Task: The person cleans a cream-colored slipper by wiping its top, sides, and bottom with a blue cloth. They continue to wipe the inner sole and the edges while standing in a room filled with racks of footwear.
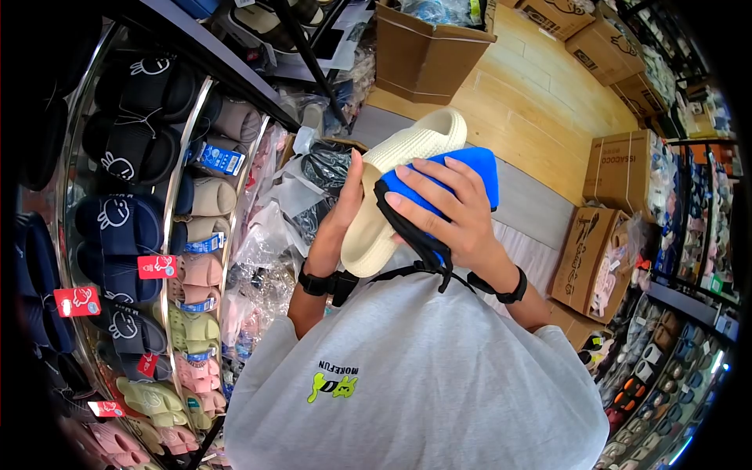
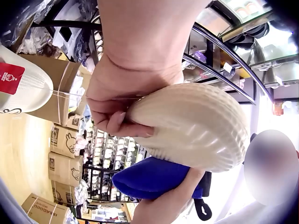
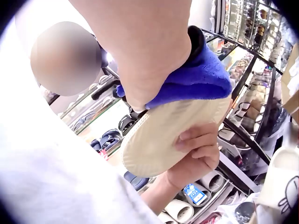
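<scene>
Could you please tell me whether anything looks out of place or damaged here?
Mildly: clear plastic wrapping lies crumpled beside the slipper rack, untidy against its neat rows. In the left-wrist view, a white slipper seems to dangle from a thin cord. The held cream slipper shows no visible damage.

Beyond the cream slipper (image 1: 398, 149), floor (image 1: 540, 110) room runs between the open carton (image 1: 427, 63) and right-side cartons (image 1: 617, 168).

I have the right hand (image 3: 147, 65) on a blue cloth (image 3: 198, 77) that lies against the cream slipper (image 3: 159, 135). Lower down, the left hand (image 3: 198, 154) holds the slipper, fingertips (image 3: 181, 144) pressed to it. A pale shirt (image 3: 65, 163) fills my lower left; beyond, I make out shelves (image 3: 238, 172) of shoes (image 3: 254, 98) and a blue tag (image 3: 195, 192).
</scene>
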{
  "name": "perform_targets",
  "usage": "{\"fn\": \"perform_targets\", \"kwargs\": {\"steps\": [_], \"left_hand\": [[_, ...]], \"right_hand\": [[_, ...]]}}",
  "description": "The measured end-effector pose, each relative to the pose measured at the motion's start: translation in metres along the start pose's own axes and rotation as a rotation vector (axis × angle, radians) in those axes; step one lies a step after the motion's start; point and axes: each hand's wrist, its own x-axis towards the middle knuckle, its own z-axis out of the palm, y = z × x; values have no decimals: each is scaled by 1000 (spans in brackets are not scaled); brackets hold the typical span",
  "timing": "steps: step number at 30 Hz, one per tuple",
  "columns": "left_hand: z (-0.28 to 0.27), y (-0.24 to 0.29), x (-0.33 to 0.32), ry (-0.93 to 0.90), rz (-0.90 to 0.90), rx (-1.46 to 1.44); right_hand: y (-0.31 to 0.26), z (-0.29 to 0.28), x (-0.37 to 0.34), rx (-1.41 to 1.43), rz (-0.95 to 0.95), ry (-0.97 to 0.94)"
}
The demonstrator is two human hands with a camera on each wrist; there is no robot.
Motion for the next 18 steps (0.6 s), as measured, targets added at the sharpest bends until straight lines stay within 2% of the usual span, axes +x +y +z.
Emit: {"fn": "perform_targets", "kwargs": {"steps": [2,3,4,8,10,11,14,18], "left_hand": [[-55,-32,37,-795,11,-637],[-55,-33,39,-848,17,-666],[-13,-10,8,-79,46,-48],[-24,-15,11,-137,55,14],[-17,-12,8,-190,45,-20],[-11,-12,8,-163,45,-83],[-5,-3,2,-127,11,-11],[-15,-13,11,-194,68,-3]], "right_hand": [[8,-2,0,14,-24,-17],[12,-8,2,-9,-8,-34],[16,-9,2,-10,27,-14],[16,-8,6,-36,116,50],[10,-6,1,-46,61,48],[5,-4,-1,-22,35,39],[3,2,-10,-17,-82,5],[14,-6,-3,-29,40,33]]}}
